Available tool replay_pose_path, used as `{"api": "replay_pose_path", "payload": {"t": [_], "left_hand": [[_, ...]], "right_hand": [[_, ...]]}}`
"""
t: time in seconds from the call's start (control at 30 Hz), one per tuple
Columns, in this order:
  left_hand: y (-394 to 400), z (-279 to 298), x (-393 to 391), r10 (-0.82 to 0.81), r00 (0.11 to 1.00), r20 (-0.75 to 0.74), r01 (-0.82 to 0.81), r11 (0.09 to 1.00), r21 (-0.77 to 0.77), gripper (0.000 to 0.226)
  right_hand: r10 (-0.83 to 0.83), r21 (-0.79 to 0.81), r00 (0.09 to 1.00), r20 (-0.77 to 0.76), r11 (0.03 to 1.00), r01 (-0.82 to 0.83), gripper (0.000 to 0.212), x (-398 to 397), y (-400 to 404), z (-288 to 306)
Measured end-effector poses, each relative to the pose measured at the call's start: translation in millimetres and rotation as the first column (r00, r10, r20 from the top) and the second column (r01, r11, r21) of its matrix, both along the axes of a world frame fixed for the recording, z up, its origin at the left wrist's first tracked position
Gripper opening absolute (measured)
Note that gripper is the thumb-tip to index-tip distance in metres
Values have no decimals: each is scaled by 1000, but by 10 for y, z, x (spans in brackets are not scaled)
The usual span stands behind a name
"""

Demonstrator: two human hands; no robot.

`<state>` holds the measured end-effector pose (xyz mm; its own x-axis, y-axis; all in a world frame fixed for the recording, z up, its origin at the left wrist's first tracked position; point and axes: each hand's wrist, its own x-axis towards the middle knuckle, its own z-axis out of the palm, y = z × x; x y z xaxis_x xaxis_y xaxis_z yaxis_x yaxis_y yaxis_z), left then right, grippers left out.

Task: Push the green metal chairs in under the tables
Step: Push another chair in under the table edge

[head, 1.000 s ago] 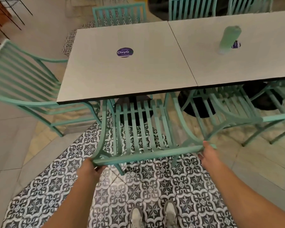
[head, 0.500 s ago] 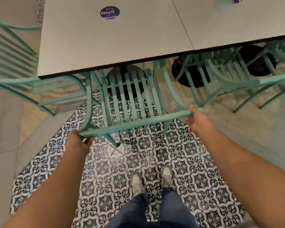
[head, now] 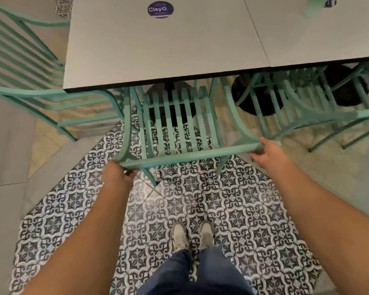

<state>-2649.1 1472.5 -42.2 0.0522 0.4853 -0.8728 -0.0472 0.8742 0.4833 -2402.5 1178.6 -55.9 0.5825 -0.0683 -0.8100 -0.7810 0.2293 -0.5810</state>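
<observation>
A green metal chair (head: 179, 154) stands in front of me, its slatted seat partly under the grey table (head: 158, 50). My left hand (head: 116, 174) grips the left end of the chair's top rail. My right hand (head: 266, 153) grips the right end of the same rail. Both arms are stretched forward. The chair's front part is hidden below the tabletop.
A second green chair (head: 303, 107) sits under the adjoining table (head: 328, 35) on the right. Another green chair (head: 24, 67) stands at the table's left end. A pale green bottle (head: 313, 7) is on the right table. Black table bases show beneath. My feet are on patterned tiles.
The chair has slid further under the table with both hands staying on its top rail. My view has moved closer to the table and tilted down.
</observation>
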Motion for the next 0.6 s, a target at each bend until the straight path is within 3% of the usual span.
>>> {"api": "replay_pose_path", "payload": {"t": [0.1,0.23,0.33,0.6], "left_hand": [[42,18,71,-3,1000,2,3,1000,18,29],[120,44,181,-37,999,-16,37,999,32,29],[188,91,281,-24,1000,-11,25,999,35,22],[379,95,459,3,999,-33,-2,1000,25,26]], "right_hand": [[-87,17,996,-20,996,87,31,19,91,112],[-94,60,995,-31,994,95,18,74,173,171],[-91,71,995,-28,993,93,16,179,244,218],[-33,79,999,-31,996,35,11,368,415,240]]}}
